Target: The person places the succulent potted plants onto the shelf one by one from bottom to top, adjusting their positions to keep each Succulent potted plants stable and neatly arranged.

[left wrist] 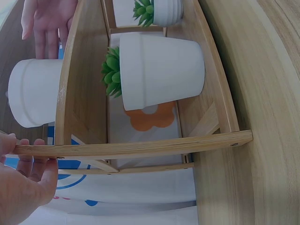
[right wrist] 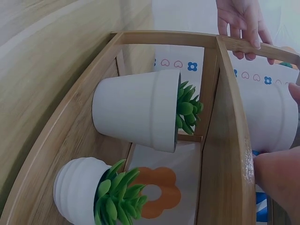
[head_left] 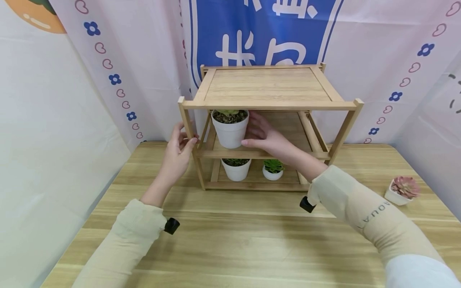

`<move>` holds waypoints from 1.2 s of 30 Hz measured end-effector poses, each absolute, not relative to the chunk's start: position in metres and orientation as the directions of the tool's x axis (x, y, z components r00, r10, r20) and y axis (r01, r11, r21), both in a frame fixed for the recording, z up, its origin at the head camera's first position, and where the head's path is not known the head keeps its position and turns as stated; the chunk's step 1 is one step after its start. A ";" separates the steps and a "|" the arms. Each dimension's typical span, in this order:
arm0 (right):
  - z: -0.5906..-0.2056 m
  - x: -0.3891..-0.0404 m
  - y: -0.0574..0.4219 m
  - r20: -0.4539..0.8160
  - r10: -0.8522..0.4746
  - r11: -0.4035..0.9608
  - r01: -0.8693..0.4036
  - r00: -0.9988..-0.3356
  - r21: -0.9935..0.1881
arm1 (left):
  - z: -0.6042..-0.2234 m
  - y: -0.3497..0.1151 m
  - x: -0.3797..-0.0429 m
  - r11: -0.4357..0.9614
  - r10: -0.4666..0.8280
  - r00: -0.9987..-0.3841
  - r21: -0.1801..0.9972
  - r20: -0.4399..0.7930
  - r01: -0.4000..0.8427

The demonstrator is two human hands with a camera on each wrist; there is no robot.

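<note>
A wooden shelf rack (head_left: 270,105) stands on the table. At its front left post is my left hand (head_left: 177,154), with thumb and fingers round the post; the left wrist view shows this grip. A large white pot (head_left: 230,134) with a succulent sits on the middle level, at the left. Beside that pot's right side is my right hand (head_left: 271,140), fingers extended and thumb near its wall; firm contact is hard to tell. On the bottom level stand another white pot (left wrist: 164,72) with a green succulent and a small ribbed white pot (right wrist: 77,190) with a green plant.
A small white pot with a pink succulent (head_left: 403,190) stands on the table at the right. Behind the rack hangs a printed cloth (head_left: 360,60). The wooden table (head_left: 230,240) extends in front of the rack.
</note>
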State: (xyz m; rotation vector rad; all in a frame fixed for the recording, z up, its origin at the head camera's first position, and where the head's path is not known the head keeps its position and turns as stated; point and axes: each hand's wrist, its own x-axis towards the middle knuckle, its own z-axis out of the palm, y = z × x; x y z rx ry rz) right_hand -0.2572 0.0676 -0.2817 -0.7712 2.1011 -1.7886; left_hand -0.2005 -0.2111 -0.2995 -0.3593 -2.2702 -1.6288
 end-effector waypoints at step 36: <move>-0.289 -0.226 0.104 0.223 -0.640 0.007 -0.296 -0.735 -0.955 | -0.299 -0.211 -0.201 0.312 0.020 -0.910 0.862 0.414 0.399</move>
